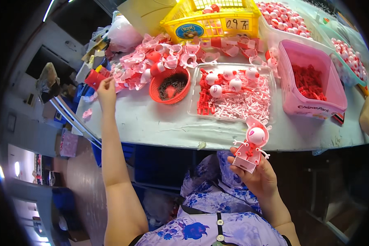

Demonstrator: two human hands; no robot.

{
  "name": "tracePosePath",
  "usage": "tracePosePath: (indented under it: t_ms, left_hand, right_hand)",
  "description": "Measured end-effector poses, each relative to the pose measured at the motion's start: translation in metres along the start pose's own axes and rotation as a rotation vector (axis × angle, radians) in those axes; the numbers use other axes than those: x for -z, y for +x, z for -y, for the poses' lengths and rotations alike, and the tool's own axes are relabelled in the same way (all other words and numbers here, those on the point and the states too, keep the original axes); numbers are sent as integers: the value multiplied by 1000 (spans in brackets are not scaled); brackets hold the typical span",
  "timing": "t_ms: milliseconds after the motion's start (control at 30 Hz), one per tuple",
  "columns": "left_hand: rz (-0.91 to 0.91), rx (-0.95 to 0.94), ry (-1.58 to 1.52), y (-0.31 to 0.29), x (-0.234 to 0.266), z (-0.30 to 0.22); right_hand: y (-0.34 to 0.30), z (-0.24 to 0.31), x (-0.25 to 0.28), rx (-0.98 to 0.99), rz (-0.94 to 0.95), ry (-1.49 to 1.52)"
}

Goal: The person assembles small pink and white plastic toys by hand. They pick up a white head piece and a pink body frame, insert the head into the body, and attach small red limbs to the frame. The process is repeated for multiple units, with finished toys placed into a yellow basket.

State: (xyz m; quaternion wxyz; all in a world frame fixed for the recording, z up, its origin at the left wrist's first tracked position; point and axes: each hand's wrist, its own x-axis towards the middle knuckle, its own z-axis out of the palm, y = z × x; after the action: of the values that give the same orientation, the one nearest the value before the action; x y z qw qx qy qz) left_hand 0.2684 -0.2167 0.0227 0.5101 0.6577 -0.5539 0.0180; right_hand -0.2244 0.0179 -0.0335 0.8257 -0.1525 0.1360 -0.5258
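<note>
Head view: your right hand (260,178) holds the pink figure (250,152) near the front edge of the desk (160,131), its fingers closed about the lower part and square base. The figure's long axis runs nearly upright in view, base toward your palm, hooded white head leaning slightly right and away from you, toward the clear tray (229,119) of small pink and red parts just beyond. Your left hand (107,92) reaches out well apart from it, at the left end of the pile of pink pieces (143,61). Its fingers are bunched narrow, with a red cup-shaped piece (95,78) just to their left; I cannot tell whether they touch or pinch anything. Mind that spread: the red piece lies far to the left of the figure and farther from you, your left hand is clearly the nearer one, and the red basket (155,88) stands, left to right, between your hands.
</note>
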Motion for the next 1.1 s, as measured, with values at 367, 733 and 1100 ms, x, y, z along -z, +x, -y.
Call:
tracePosePath:
  t_ms: [367,733,1100]
  left_hand:
    - [487,-126,-34,-41,-66,-60]
    - [507,-328,231,-27,-77,-59]
    - [407,-299,354,-20,-79,-69]
  right_hand:
    - [4,-5,-6,-20,-8,-5]
    - [1,-8,-3,-2,1,-13]
    - [2,-11,0,-19,57,38]
